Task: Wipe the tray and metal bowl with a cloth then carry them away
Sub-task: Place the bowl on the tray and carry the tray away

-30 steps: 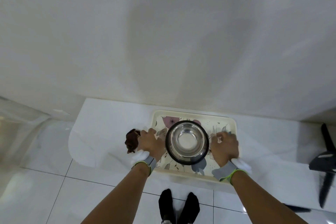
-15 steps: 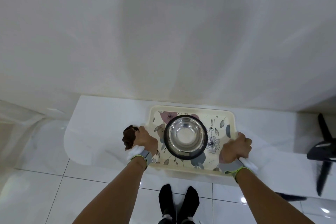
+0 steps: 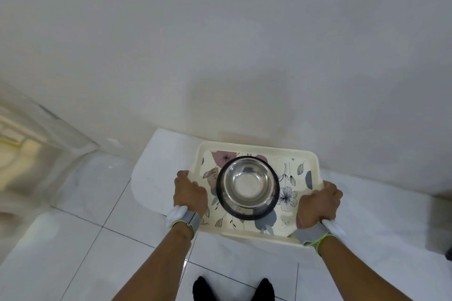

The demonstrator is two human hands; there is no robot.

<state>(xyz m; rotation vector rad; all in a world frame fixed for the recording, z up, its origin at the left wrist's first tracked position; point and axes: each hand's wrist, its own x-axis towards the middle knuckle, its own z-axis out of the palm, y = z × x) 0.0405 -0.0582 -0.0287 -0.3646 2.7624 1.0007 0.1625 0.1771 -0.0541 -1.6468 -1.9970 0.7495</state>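
Tray (image 3: 254, 150) edges under both fists.

Both bare forearms stretched forward and down, left hand (image 3: 189, 194) and right hand (image 3: 318, 204) each clenched, grey bands at wrists.

The tray (image 3: 254, 151) is now being held up off the white ledge (image 3: 156, 166), nearer to the camera than half a second ago. The right hand (image 3: 318, 205), earlier resting inside the tray beside the metal bowl (image 3: 247, 184), is now gripping the right rim. The brown cloth, earlier visible at the left hand (image 3: 189, 194), is no longer showing.
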